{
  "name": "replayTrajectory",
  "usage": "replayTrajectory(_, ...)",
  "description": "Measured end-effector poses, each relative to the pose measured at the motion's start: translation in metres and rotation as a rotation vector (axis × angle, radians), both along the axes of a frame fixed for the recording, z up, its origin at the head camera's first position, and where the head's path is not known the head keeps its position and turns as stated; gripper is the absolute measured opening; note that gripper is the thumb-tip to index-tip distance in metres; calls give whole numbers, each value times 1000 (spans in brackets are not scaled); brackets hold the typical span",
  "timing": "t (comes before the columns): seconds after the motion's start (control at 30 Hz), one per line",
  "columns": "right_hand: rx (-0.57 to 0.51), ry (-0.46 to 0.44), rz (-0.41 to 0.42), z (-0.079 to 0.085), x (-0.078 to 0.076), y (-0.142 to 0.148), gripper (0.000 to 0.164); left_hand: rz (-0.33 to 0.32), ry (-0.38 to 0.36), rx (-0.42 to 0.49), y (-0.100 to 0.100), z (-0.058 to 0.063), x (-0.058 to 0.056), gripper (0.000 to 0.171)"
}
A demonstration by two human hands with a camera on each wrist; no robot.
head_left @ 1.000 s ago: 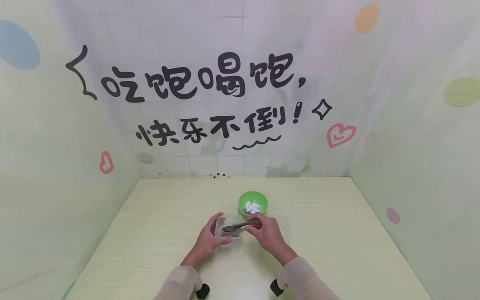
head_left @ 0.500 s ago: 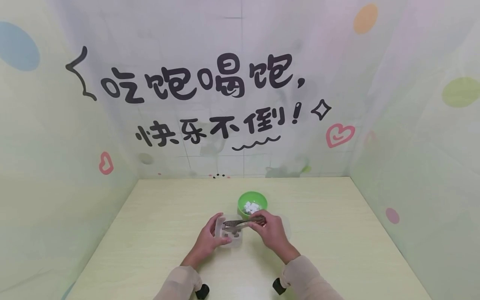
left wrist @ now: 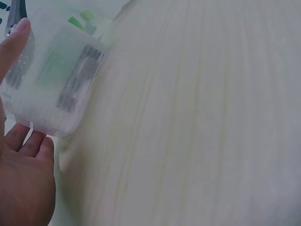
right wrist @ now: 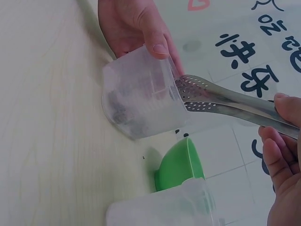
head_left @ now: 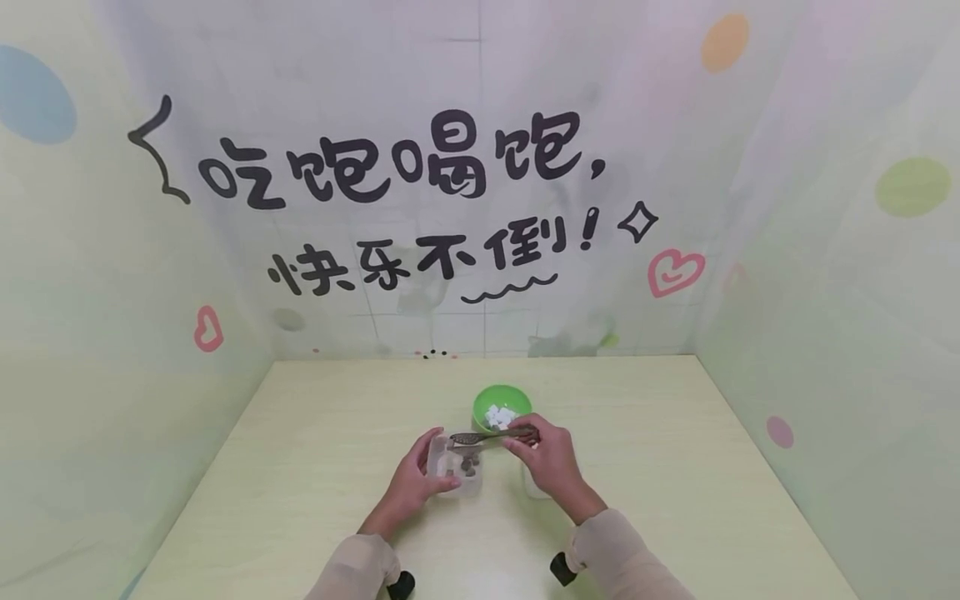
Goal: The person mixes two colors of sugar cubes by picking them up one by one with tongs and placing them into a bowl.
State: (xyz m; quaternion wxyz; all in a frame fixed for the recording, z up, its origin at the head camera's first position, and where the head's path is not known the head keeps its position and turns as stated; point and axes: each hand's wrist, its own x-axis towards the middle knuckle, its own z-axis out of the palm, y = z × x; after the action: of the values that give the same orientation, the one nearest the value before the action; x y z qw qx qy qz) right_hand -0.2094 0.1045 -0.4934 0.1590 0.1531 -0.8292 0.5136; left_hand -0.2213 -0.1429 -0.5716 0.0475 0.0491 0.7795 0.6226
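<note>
My left hand [head_left: 416,477] grips a clear plastic container [head_left: 454,487], thumb on the near side and fingers round the far side. Several dark grey-brown pieces [head_left: 469,463] lie inside it. In my right hand [head_left: 553,458] I hold metal tongs [head_left: 487,437], their perforated ends over the container's far part. From the right wrist view, the ends of the tongs [right wrist: 195,89] are at the mouth of the tilted container [right wrist: 141,94]. Whether anything is between them I cannot tell. Just behind stands a green bowl [head_left: 483,402] with several white cubes [head_left: 501,417].
A second clear plastic container [head_left: 534,485] stands partly hidden under my right hand; the right wrist view shows this container [right wrist: 160,207] beside the bowl. Printed fabric walls [head_left: 375,325] border the pale wooden table [head_left: 330,417] at the back and sides.
My right hand has moved up and slightly right, raising the tongs from inside the container towards its far rim. More dark pieces show inside. The left hand keeps its grip.
</note>
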Motion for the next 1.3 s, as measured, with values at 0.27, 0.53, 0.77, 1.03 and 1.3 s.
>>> replayTrajectory(0.27, -31, 62, -16, 3, -2, 4, 19, 2, -8, -12, 0, 0, 0, 95)
replayTrajectory(0.53, -53, 138, -86, 3, -7, 9, 19, -3, -10, -14, -1, 0, -1, 95)
replayTrajectory(0.77, -57, 169, -144, 1, -9, 13, 20, -16, -23, -47, -1, 2, -1, 96)
replayTrajectory(1.03, -80, 139, -177, 0, -11, 18, 20, -23, -27, -50, 0, 3, -1, 97)
replayTrajectory(1.3, -74, 131, -215, -4, -13, 21, 21, -24, -25, -56, -1, 4, 0, 96)
